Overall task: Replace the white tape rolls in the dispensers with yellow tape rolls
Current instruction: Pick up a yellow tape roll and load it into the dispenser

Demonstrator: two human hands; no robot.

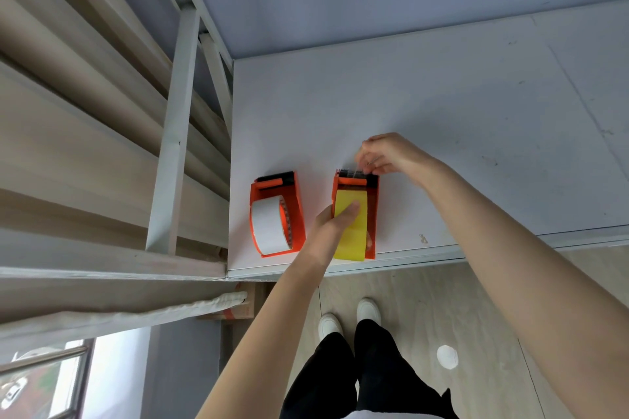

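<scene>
Two orange tape dispensers lie side by side near the front edge of a white table [442, 119]. The left dispenser [296, 214] holds a white tape roll [269, 226]. The right dispenser [373, 211] holds a yellow tape roll [355, 235]. My left hand [335, 219] grips the yellow roll and the dispenser's left side, thumb on top of the roll. My right hand [388, 153] is at the dispenser's black cutter end, fingertips pinched on a thin strip of tape pulled up from it.
A white metal frame with wooden slats [170, 146] stands left of the table. My legs and white shoes [367, 309] are below the table edge on a wood floor. A white round object [447, 355] lies on the floor at right.
</scene>
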